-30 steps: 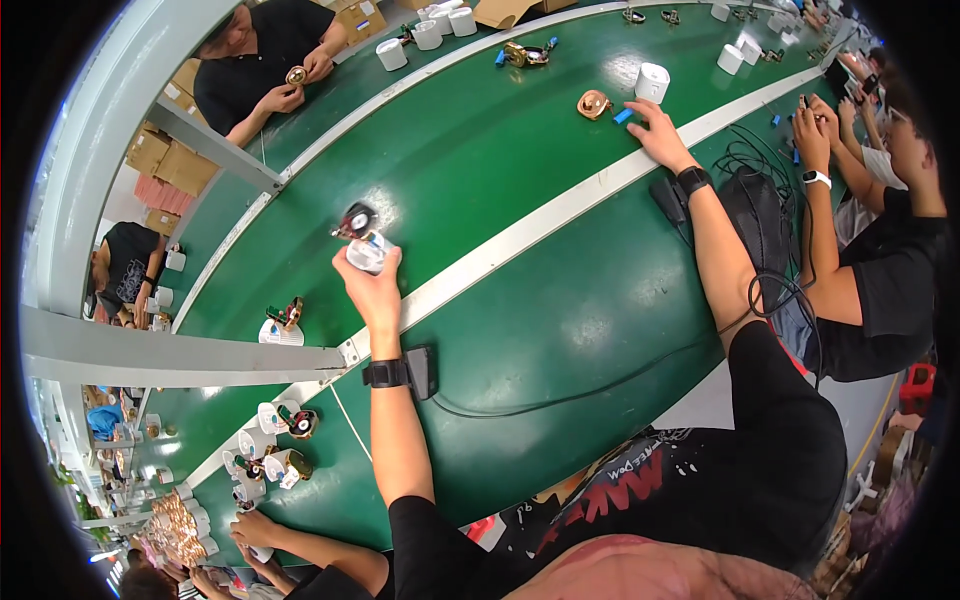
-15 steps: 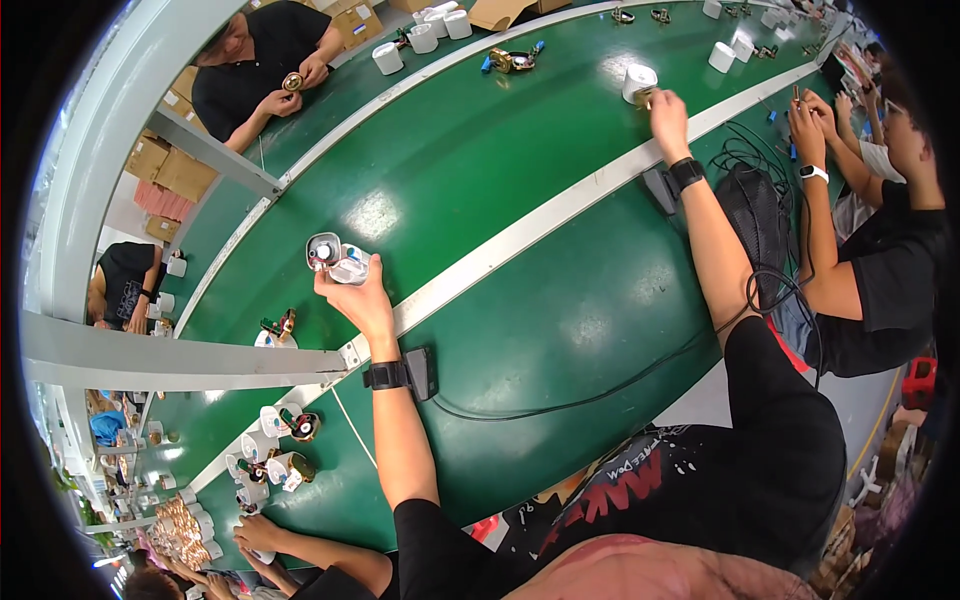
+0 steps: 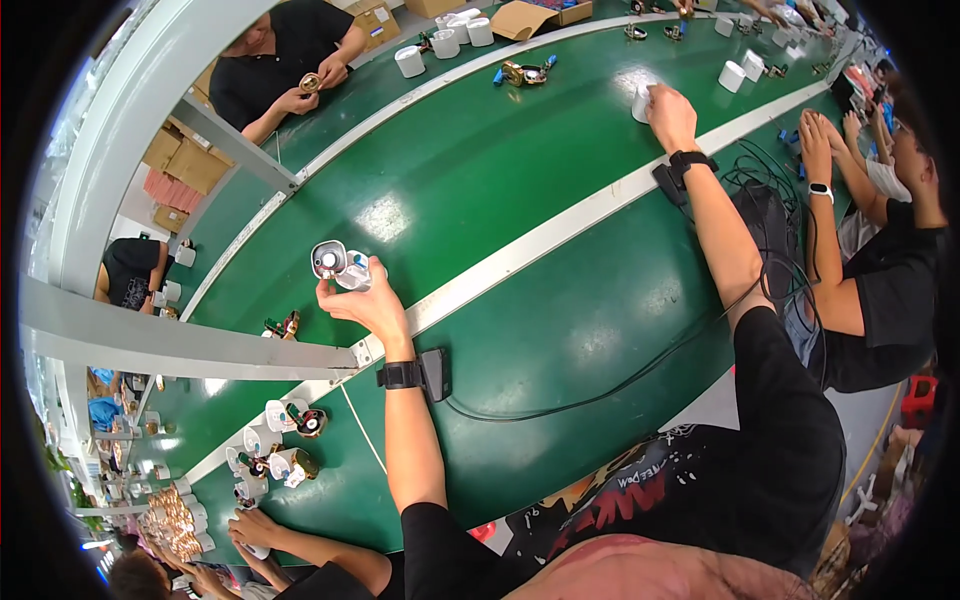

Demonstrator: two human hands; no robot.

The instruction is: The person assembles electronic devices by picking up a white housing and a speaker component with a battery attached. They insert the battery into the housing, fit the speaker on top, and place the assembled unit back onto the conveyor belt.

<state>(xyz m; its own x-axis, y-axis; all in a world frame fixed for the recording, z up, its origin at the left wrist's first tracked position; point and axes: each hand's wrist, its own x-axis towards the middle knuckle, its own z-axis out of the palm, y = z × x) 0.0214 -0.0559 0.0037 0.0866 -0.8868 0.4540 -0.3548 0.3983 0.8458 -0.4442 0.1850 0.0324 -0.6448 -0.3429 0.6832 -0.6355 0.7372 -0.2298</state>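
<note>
In my left hand (image 3: pixel 370 305) is a white plastic housing (image 3: pixel 355 272) with a round silver part (image 3: pixel 328 259) showing at its open end. The fingers wrap it from below and the thumb presses its right side, just above the green belt. Farther off to the right, my right hand (image 3: pixel 672 118) is closed at the edge of a white cup-shaped housing (image 3: pixel 640 103) standing on the belt. Its fingertips lie against the rim, and the hand partly covers the cup.
A pale metal rail (image 3: pixel 530 238) runs between the belt and my bench (image 3: pixel 560 330). A grey post (image 3: pixel 200 335) stands at left. Cups with wired parts (image 3: pixel 292 466) sit near a co-worker's hand (image 3: pixel 255 528). A wired brass-coloured part (image 3: pixel 525 74) lies across the belt. A cable (image 3: pixel 600 392) crosses the bench.
My right hand has shifted over the white cup, and the gold-coloured piece seen by its fingers is now out of sight. My left hand still holds its housing, turned slightly. The whole view has shifted a little.
</note>
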